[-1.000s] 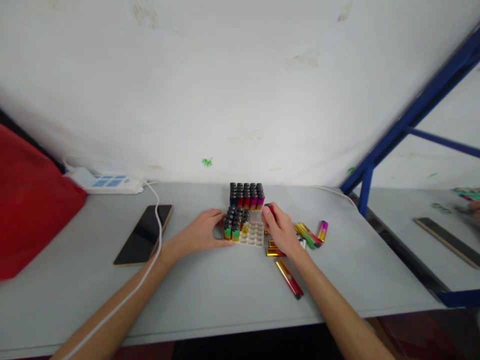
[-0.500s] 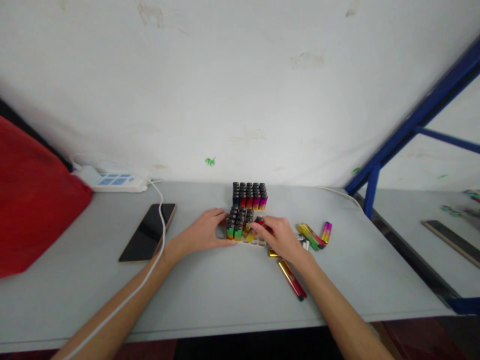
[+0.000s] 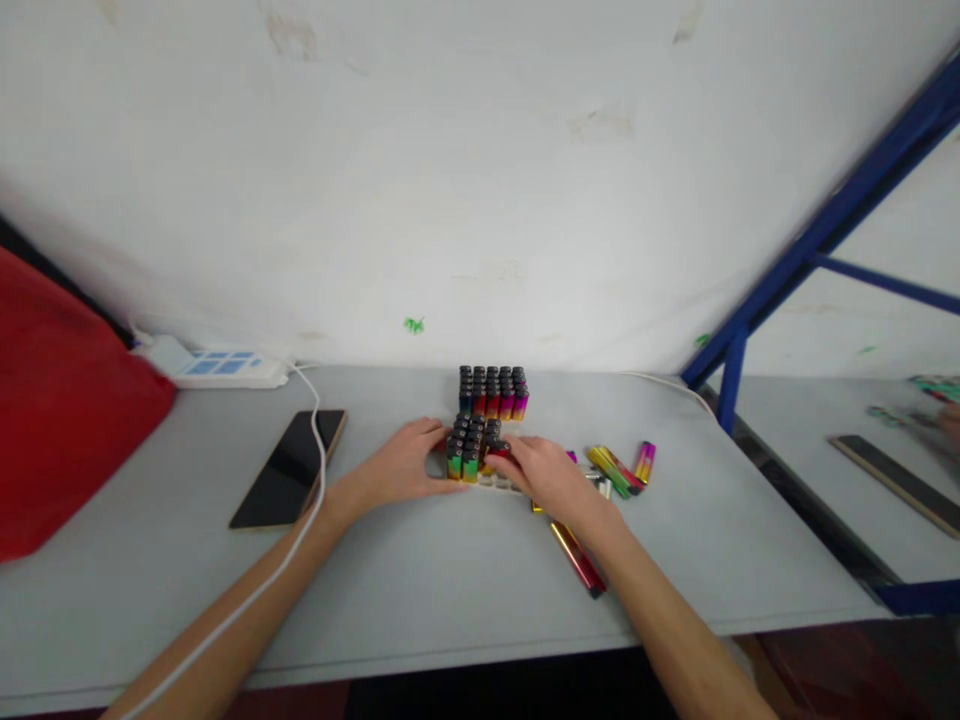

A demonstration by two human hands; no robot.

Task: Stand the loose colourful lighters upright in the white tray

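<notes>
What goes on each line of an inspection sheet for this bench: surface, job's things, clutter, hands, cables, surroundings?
Surface: grey tabletop, marked white wall behind.
Job's things: white plastic slotted tray partly filled with upright rainbow-coloured lighters; full block of lighters behind; loose lighters at its right.
Clutter: black smartphone, red cloth bag.
Hands: left hand steadies the tray; right hand fingers pinch a red lighter over it.
Cables: white cable from white power strip.
Surroundings: blue metal frame, neighbouring bench.

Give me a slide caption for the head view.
Left hand steadies lighter tray; right hand seats a lighter.
</notes>
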